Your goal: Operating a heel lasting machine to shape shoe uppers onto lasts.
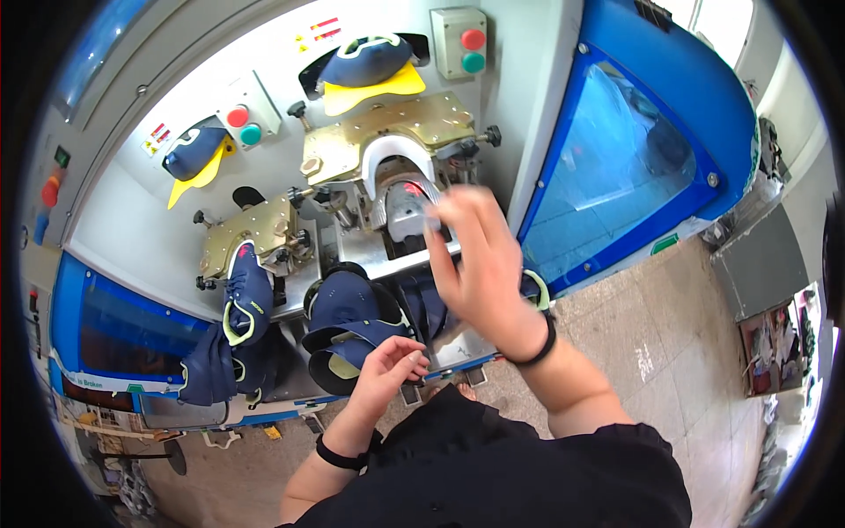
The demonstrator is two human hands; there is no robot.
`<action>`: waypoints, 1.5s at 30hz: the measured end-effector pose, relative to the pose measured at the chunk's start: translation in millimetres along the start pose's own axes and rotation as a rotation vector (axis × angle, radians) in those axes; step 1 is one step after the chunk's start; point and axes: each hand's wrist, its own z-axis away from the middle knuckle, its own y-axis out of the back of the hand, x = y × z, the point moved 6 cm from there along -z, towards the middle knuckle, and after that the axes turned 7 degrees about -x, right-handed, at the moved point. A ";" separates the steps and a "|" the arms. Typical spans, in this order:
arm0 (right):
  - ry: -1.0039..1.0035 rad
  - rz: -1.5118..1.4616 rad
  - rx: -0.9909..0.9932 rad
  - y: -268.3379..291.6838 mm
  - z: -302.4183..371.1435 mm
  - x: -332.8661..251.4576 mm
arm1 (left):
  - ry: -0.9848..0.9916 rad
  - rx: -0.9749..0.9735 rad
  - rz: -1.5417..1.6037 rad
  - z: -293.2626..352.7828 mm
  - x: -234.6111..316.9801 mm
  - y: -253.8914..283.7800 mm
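Note:
My right hand is raised in front of the larger metal shoe mould, its fingertips blurred by motion. Its thumb stands apart from the fingers, and I see nothing held. Lower down, my left hand hovers beside a pile of navy shoe uppers with pale green linings. Its fingers curl loosely with nothing visible between them. A brass-coloured clamp plate sits above the mould. At the smaller left station, a navy laced shoe upper stands toe up against the clamp.
Two navy uppers on yellow forms hang at the back wall. Control boxes with red and green buttons are beside them. A blue-framed window panel stands right; more navy uppers lie at left.

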 end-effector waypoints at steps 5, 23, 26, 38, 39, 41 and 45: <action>0.085 0.208 0.076 -66.2 -168.4 47.5 | -0.065 -0.070 0.073 9.3 14.3 6.6; 0.013 0.012 -0.331 -58.5 91.2 -3.2 | -0.151 -0.127 0.588 -50.2 7.9 15.4; -0.122 0.033 -0.464 -62.6 115.8 2.5 | -0.035 -0.104 0.570 -70.4 -9.1 9.0; -0.123 0.240 -0.575 -98.7 44.6 38.4 | -0.067 0.037 0.556 -114.7 8.2 16.9; -0.127 0.180 -0.587 -101.4 44.5 42.0 | -0.112 0.033 0.554 -113.7 10.2 14.9; -0.164 0.095 -0.634 -106.6 47.8 50.5 | -0.147 0.043 0.565 -111.8 11.1 11.6; -0.119 0.044 -0.601 -105.8 52.7 53.4 | -0.127 0.071 0.562 -109.5 10.9 9.1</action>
